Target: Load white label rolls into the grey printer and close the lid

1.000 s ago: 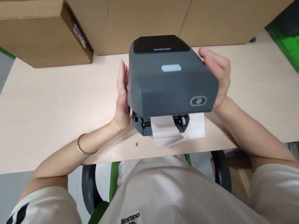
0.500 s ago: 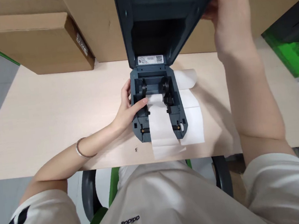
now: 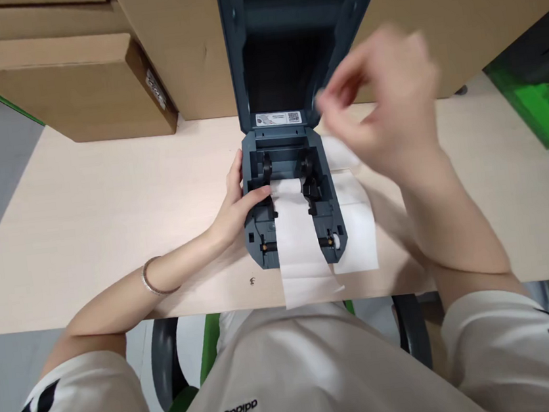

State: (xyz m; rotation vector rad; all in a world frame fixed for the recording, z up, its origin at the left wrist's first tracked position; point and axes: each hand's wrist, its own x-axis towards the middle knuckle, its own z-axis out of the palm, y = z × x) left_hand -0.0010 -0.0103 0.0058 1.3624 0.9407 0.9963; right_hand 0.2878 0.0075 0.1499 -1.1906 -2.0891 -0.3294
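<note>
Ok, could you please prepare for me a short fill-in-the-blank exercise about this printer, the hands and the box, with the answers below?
The lid of the printer stands ____.
The hand that touches the printer is the person's ____ one.
The white strip reaching past the printer's front edge is made of ____.
The box on the left is made of brown ____.

Missing words: open; left; paper; cardboard.
</note>
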